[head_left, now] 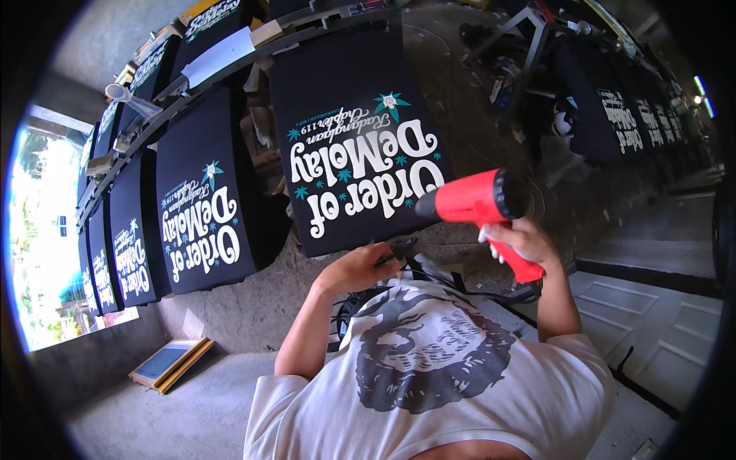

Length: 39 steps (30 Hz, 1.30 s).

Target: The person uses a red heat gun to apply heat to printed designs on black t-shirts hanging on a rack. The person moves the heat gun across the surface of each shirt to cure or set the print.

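My right hand is wrapped round the handle of a red heat gun. Its dark nozzle points left, over the lower right corner of a black printed shirt. White and teal lettering with leaf shapes covers the shirt, which lies flat on a board and reads upside down from here. Just below the shirt's near edge is my left hand, fingers curled about a dark object that I cannot make out. Black cables hang close to my waist, behind and beside the hands.
More black printed shirts lie in a row to the left along a metal rail, with a white sheet on it. Another row stands at the far right. Framed screens rest at lower left; a white panelled door is at right.
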Motion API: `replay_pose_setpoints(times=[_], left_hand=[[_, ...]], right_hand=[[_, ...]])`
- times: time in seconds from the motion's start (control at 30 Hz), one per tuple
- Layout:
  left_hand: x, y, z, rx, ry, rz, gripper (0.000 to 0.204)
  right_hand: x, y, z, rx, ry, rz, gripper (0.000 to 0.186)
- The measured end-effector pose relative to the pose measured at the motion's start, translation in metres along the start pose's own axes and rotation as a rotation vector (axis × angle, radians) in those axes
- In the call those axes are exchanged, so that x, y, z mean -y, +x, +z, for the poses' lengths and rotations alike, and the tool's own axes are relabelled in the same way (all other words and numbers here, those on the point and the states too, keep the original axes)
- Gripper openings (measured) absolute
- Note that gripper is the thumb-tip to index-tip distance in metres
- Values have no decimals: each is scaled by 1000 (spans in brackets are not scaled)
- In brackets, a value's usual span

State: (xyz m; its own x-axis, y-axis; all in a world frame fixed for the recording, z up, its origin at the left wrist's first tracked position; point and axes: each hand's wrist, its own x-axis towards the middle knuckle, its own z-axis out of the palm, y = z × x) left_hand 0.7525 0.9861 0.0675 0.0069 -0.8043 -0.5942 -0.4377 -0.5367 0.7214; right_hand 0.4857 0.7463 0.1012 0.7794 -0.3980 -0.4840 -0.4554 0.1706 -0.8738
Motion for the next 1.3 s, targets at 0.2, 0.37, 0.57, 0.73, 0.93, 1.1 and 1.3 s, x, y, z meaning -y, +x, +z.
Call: replay_pose_setpoints(times=[0.2,0.37,0.57,0.73,0.93,1.1,1.3], left_hand=[[4,16,14,-40,66,68,47],[4,21,20,-63,48,114,46],[-8,13,25,-94,-13,56,44],[-1,3,27,-131,-65,14,41],[10,-12,29,-187,-132,-33,43],[22,-23,30,-219,-151,-27,47],[41,-31,30,-247,-188,23,50]], right_hand=[[-7,-4,-26,-207,37,-36,36],[-3,-3,-38,-1,3,-15,37],[4,46,-31,-187,71,-94,36],[16,58,2,241,7,-35,35],[35,94,15,66,-51,-178,34],[42,101,42,275,-83,-133,30],[55,113,64,240,-62,-129,39]])
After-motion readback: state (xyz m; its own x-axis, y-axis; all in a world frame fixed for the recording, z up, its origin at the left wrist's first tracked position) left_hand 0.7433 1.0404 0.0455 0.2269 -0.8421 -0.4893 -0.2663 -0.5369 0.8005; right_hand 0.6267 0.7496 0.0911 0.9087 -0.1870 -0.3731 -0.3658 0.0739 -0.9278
